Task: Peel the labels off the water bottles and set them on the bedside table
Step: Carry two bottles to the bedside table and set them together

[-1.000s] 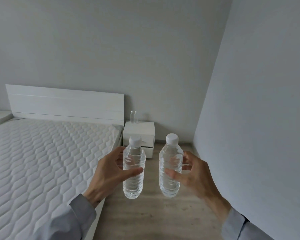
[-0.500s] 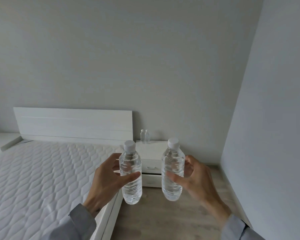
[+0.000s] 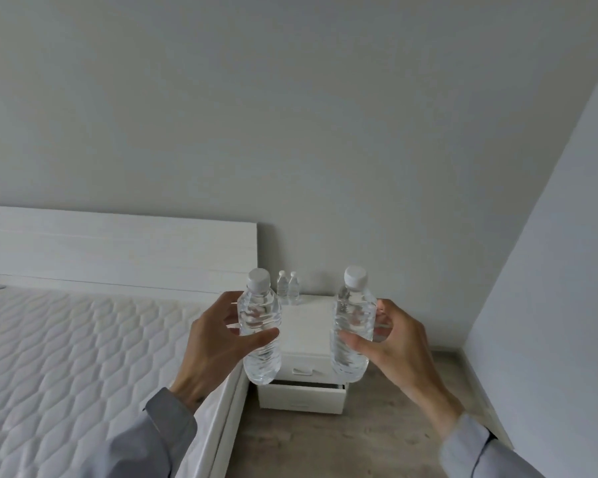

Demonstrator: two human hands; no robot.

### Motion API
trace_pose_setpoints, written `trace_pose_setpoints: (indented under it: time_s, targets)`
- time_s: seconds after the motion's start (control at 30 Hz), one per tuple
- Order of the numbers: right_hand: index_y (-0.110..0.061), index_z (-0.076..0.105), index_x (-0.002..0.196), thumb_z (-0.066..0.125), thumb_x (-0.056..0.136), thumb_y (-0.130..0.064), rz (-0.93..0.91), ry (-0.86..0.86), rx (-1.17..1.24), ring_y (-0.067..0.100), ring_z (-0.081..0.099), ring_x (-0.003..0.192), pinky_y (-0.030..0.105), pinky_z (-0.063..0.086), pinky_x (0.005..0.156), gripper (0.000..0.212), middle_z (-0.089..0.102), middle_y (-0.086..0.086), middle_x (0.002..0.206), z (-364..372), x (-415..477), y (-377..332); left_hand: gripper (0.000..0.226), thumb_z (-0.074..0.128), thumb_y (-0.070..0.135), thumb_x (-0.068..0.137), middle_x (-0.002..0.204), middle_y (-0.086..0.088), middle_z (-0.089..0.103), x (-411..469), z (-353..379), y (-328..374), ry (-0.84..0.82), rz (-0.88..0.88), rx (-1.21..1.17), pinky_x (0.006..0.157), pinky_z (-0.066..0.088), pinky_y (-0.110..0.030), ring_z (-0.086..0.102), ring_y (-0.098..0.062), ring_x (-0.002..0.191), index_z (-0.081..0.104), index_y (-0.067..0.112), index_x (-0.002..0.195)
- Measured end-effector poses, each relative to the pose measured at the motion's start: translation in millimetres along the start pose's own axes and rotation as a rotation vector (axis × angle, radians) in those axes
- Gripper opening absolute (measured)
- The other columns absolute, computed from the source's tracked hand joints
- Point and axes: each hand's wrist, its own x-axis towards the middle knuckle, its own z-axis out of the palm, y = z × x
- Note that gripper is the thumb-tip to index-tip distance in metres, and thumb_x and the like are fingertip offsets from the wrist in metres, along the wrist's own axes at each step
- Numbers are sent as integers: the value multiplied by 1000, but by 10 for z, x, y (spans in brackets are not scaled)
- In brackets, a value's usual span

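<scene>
My left hand [image 3: 213, 343] grips a clear, label-free water bottle [image 3: 260, 305] with a white cap, held upright. In my right hand [image 3: 392, 343] is a second bare bottle [image 3: 353, 315], also upright. Both are raised in front of the white bedside table [image 3: 308, 326], which stands beyond them in the corner. Two more small clear bottles [image 3: 288, 288] stand side by side at the back left of the table top.
A bed with a white quilted mattress [image 3: 66, 367] and white headboard [image 3: 118, 250] fills the left. Its side rail [image 3: 228, 408] runs beside my left arm. The right wall [image 3: 549, 305] is close. Wooden floor [image 3: 342, 439] lies between bed and wall. The table's lower drawer [image 3: 301, 396] sticks out slightly.
I have moved closer to the bedside table with both bottles; the table and its two bottles now appear larger and sit between my hands.
</scene>
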Motion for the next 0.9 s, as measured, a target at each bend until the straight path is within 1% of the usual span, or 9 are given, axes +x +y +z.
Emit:
trace_pose_setpoints:
  time_s: [0.13, 0.23, 0.4, 0.57, 0.67, 0.73, 0.83, 0.9]
  targets:
    - [-40, 67, 94, 96, 66, -46, 37, 18, -18, -7, 70, 93, 8, 53, 76, 42, 72, -35, 99, 434, 943, 245, 56, 100, 27, 67, 103, 17, 82, 1066, 63, -380, -38, -24, 8, 83, 61, -25, 78, -4, 96, 71, 37, 113]
    - [-39, 67, 97, 96, 66, -47, 68, 23, -5, -5, 71, 93, 12, 56, 78, 43, 74, -33, 99, 738, 1618, 486, 56, 100, 26, 67, 104, 16, 82, 1814, 143, -643, -61, -47, 20, 83, 61, -25, 78, -4, 96, 71, 37, 113]
    - [-36, 68, 104, 92, 63, -55, 104, 14, 16, -2, 72, 94, 21, 60, 81, 51, 78, -21, 97, 1316, 2771, 1134, 56, 100, 26, 68, 105, 18, 81, 2978, 434, -1224, -72, -69, 40, 78, 59, -18, 78, -3, 97, 70, 36, 114]
    - [-38, 67, 111, 93, 63, -54, 141, -47, 42, -4, 71, 101, 25, 59, 89, 57, 77, -24, 105, 1946, 3865, 1957, 55, 100, 25, 67, 105, 18, 81, 4053, 816, -1948, -67, -112, 59, 79, 57, -10, 78, -2, 96, 70, 37, 112]
    - [-45, 64, 111, 92, 64, -53, 160, -79, 60, -8, 69, 104, 18, 56, 90, 56, 71, -34, 111, 2302, 4349, 2417, 57, 100, 27, 67, 108, 19, 80, 4591, 1027, -2414, -103, -146, 50, 83, 56, -9, 77, -1, 99, 69, 40, 113]
    - [-50, 63, 110, 92, 63, -54, 180, -95, 66, -9, 68, 106, 13, 54, 89, 55, 69, -37, 113, 2521, 4582, 2696, 59, 100, 26, 67, 110, 19, 80, 4897, 1157, -2753, -124, -171, 44, 85, 56, -10, 76, -2, 102, 68, 42, 113]
    - [-46, 64, 107, 94, 65, -50, 236, -101, 107, 1, 71, 107, 12, 54, 89, 52, 72, -24, 113, 2851, 4806, 3142, 63, 100, 27, 66, 112, 21, 79, 5282, 1359, -3300, -169, -196, 33, 89, 54, -8, 75, 0, 105, 67, 48, 115]
    - [-42, 65, 107, 95, 66, -47, 274, -113, 116, 4, 72, 107, 12, 53, 91, 51, 73, -21, 113, 3091, 4884, 3499, 67, 101, 25, 65, 113, 25, 77, 5471, 1496, -3744, -204, -196, 34, 88, 52, -5, 74, 4, 105, 66, 54, 114]
